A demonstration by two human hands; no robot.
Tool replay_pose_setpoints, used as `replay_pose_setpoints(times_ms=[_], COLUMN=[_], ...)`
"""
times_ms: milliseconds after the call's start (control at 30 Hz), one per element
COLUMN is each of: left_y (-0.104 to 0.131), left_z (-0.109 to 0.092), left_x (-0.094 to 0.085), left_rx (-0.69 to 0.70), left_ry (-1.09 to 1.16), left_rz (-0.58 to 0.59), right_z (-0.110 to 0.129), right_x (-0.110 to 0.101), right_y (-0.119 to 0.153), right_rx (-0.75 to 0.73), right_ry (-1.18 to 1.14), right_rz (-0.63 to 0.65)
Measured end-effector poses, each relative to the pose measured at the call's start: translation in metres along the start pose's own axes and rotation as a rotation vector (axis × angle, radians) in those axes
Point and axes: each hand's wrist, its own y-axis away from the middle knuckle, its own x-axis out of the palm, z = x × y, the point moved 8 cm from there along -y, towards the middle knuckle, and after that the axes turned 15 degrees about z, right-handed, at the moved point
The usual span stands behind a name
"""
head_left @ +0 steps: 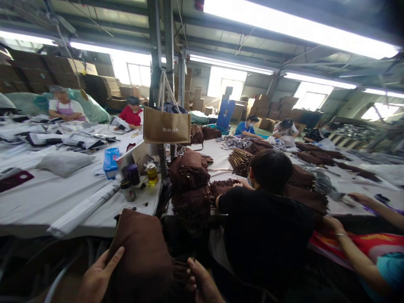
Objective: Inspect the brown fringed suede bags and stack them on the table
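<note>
A brown bag (140, 248) with dark fringe is held up in front of me at the lower middle. My left hand (99, 275) is closed on its left edge, thumb lying across the brown face and the other fingers hidden behind. Beside the bag's right edge, where the dark fringe (180, 271) hangs, my right hand (202, 280) is closed in a pinch. A small dark tip shows at its fingers, too dark to make out. The lower part of the bag is in shadow.
Ahead stand stacked brown fringed bags (191, 168). A co-worker in black (268, 231) sits close on my right. On the white table (91, 202) are a blue box (111, 163), jars (152, 173) and a white roll (82, 208). A tan tote (167, 126) hangs from a post.
</note>
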Motion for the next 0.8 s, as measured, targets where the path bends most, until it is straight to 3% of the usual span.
replay_pose_setpoints(times_ms=[100,233,333,400,467,533,600,700,800], left_y=[-0.006,-0.011,-0.018,-0.019,-0.018,-0.015,-0.011,-0.005,0.003], left_z=[-0.002,-0.022,-0.043,-0.054,-0.061,-0.062,-0.058,-0.046,-0.035], left_x=[0.004,0.002,-0.013,-0.023,-0.026,-0.021,-0.014,-0.013,-0.027], left_rx=[0.066,0.211,0.322,0.367,0.400,0.434,0.460,0.447,0.414], left_ry=[0.033,0.016,0.055,0.075,0.089,0.102,0.098,0.021,-0.048], left_rz=[0.039,0.032,0.007,-0.022,-0.045,-0.054,-0.068,-0.121,-0.184], right_z=[0.009,0.025,0.034,0.019,-0.005,-0.030,-0.047,-0.050,-0.044], right_x=[0.001,0.011,-0.008,-0.026,-0.028,-0.009,0.022,0.060,0.079], right_y=[0.013,0.040,0.051,0.049,0.043,0.032,0.013,-0.025,-0.040], right_rx=[-0.009,-0.105,-0.164,-0.009,0.241,0.447,0.517,0.342,0.148], right_ry=[-0.071,-0.311,-0.449,-0.404,-0.266,-0.109,0.011,0.094,0.133], right_rz=[-0.013,0.127,0.125,0.049,0.056,0.179,0.305,0.263,0.170])
